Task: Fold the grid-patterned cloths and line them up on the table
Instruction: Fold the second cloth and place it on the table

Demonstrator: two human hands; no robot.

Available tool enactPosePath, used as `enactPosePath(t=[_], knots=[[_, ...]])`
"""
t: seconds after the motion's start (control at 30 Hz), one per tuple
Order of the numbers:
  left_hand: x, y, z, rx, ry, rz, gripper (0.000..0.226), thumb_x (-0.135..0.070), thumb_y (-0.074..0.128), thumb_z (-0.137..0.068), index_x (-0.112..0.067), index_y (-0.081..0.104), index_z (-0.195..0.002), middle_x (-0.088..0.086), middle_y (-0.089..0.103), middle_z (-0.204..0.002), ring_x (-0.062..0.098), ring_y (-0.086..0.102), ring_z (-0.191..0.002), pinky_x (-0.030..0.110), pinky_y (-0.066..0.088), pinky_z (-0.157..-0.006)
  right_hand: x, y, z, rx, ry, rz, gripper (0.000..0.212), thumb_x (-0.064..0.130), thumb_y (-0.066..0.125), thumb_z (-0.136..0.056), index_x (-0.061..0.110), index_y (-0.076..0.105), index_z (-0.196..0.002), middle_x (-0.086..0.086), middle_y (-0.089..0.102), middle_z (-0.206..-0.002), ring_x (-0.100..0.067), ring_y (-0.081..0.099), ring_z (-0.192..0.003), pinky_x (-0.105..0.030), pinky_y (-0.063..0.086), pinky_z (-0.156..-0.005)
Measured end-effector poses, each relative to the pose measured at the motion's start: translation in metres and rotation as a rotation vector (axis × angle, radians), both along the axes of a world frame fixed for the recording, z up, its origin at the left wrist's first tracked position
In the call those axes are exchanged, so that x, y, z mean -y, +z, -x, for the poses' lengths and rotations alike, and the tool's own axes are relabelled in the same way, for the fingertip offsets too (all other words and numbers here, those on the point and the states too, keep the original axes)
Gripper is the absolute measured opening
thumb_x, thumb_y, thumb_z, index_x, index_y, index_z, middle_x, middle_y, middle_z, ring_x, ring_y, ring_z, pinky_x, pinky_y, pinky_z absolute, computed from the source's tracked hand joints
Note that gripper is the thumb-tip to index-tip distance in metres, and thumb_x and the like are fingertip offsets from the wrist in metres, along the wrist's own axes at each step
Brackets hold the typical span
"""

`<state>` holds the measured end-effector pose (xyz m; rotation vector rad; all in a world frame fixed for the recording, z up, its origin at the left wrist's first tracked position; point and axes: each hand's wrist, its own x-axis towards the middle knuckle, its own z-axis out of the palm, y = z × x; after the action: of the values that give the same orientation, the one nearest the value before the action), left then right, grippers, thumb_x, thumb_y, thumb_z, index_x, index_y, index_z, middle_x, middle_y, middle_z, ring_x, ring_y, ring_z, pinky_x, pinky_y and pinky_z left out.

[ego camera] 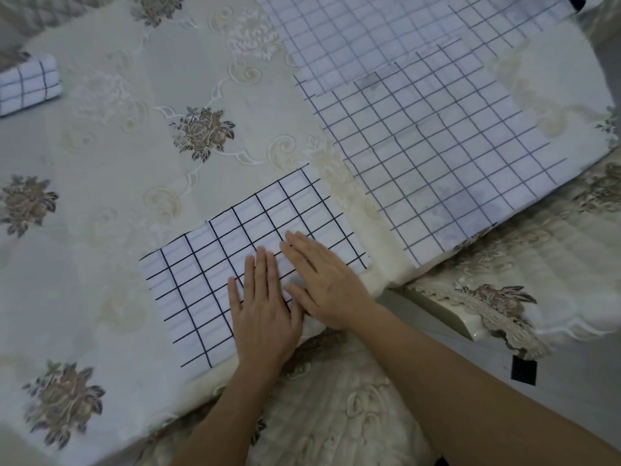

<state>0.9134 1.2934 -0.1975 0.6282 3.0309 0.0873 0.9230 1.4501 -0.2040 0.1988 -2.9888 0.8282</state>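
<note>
A folded white cloth with a dark grid [215, 260] lies as a long rectangle near the table's front edge. My left hand [265, 311] rests flat on its near right part, fingers straight. Beside it, my right hand [322, 284] presses flat on the same cloth, fingers pointing up-left. A stack of unfolded grid cloths [430, 136] spreads over the table's right side, reaching the far right corner. A small folded grid cloth [28, 84] sits at the far left edge.
The table wears a cream embroidered cover with brown flowers [205, 132]. Its front edge runs diagonally under my wrists. A chair with a lace cover [497, 297] stands at the right, with grey floor beneath.
</note>
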Motion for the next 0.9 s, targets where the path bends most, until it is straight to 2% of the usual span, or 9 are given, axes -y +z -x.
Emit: enactPosePath(t=[0.13, 0.3, 0.37, 0.47, 0.53, 0.63, 0.7, 0.77, 0.9], knots=[[-0.002, -0.003, 0.004, 0.052, -0.009, 0.009, 0.074, -0.052, 0.028, -0.101, -0.01, 0.009, -0.159, 0.007, 0.004, -0.167, 0.022, 0.002, -0.154, 0.051, 0.006, -0.124, -0.017, -0.002, -0.001, -0.007, -0.015, -0.063, 0.063, 0.046, 0.035, -0.106, 0.007, 0.028, -0.155, -0.011, 0.023, -0.163, -0.02, 0.018, -0.152, -0.041, 0.024, -0.121], [-0.001, -0.004, 0.005, 0.059, -0.016, 0.006, 0.075, -0.055, 0.024, -0.1, -0.009, 0.011, -0.159, 0.007, 0.007, -0.167, 0.022, 0.004, -0.154, 0.054, 0.013, -0.123, -0.063, 0.001, -0.004, 0.015, -0.071, -0.17, 0.064, 0.048, 0.031, -0.106, 0.005, 0.03, -0.154, -0.011, 0.027, -0.162, -0.022, 0.022, -0.151, -0.042, 0.025, -0.122], [-0.002, 0.002, 0.006, 0.069, -0.019, -0.002, 0.076, -0.055, 0.029, -0.099, -0.009, 0.016, -0.158, 0.009, 0.014, -0.166, 0.024, 0.011, -0.154, 0.054, 0.015, -0.122, -0.07, 0.004, -0.004, 0.027, -0.11, -0.129, 0.064, 0.047, 0.031, -0.105, 0.005, 0.03, -0.154, -0.01, 0.027, -0.162, -0.021, 0.022, -0.151, -0.04, 0.024, -0.122], [-0.01, 0.019, 0.026, 0.031, -0.05, -0.047, 0.067, -0.051, 0.041, -0.096, -0.013, 0.037, -0.15, 0.011, 0.039, -0.153, 0.029, 0.037, -0.141, 0.054, 0.021, -0.118, -0.069, 0.011, -0.003, 0.032, -0.215, -0.027, 0.06, 0.041, 0.036, -0.104, 0.007, 0.031, -0.153, -0.01, 0.03, -0.159, -0.021, 0.027, -0.148, -0.035, 0.025, -0.122], [-0.024, 0.031, 0.06, -0.02, -0.2, -0.074, 0.053, -0.045, 0.045, -0.094, -0.015, 0.051, -0.137, 0.009, 0.051, -0.139, 0.03, 0.049, -0.126, 0.053, 0.032, -0.111, -0.069, 0.018, -0.004, -0.025, -0.307, -0.037, 0.052, 0.03, 0.045, -0.1, 0.006, 0.042, -0.147, -0.013, 0.045, -0.147, -0.025, 0.043, -0.135, -0.039, 0.04, -0.113], [-0.058, 0.04, 0.12, -0.017, -0.607, -0.104, 0.04, -0.037, 0.054, -0.091, -0.016, 0.061, -0.124, 0.007, 0.06, -0.127, 0.03, 0.058, -0.114, 0.05, 0.042, -0.1, -0.067, 0.03, -0.006, -0.082, -0.435, -0.117, 0.041, 0.021, 0.055, -0.094, 0.007, 0.055, -0.133, -0.011, 0.058, -0.116, -0.025, 0.056, -0.1, -0.039, 0.054, -0.083], [-0.082, 0.046, 0.15, 0.035, -0.869, -0.027, 0.039, -0.035, 0.067, -0.088, -0.018, 0.062, -0.123, 0.007, 0.06, -0.128, 0.03, 0.059, -0.115, 0.048, 0.045, -0.097, -0.064, 0.035, -0.008, -0.038, -0.48, -0.173, 0.035, 0.024, 0.056, -0.093, 0.009, 0.058, -0.125, -0.009, 0.057, -0.104, -0.024, 0.055, -0.088, -0.038, 0.054, -0.072], [-0.102, 0.053, 0.169, 0.067, -1.071, 0.083, 0.043, -0.037, 0.072, -0.086, -0.021, 0.061, -0.125, 0.005, 0.059, -0.13, 0.028, 0.057, -0.116, 0.045, 0.046, -0.097, -0.058, 0.036, -0.01, 0.039, -0.509, -0.201, 0.033, 0.031, 0.057, -0.093, 0.01, 0.059, -0.118, -0.008, 0.056, -0.1, -0.025, 0.055, -0.085, -0.037, 0.052, -0.068], [-0.121, 0.057, 0.188, 0.119, -1.252, 0.289, 0.051, -0.042, 0.066, -0.091, -0.027, 0.05, -0.137, 0.0, 0.05, -0.137, 0.023, 0.049, -0.124, 0.04, 0.04, -0.104, -0.045, 0.037, -0.009, 0.174, -0.591, -0.222, 0.04, 0.043, 0.064, -0.088, 0.012, 0.057, -0.112, -0.007, 0.056, -0.098, -0.024, 0.054, -0.085, -0.034, 0.046, -0.065]])
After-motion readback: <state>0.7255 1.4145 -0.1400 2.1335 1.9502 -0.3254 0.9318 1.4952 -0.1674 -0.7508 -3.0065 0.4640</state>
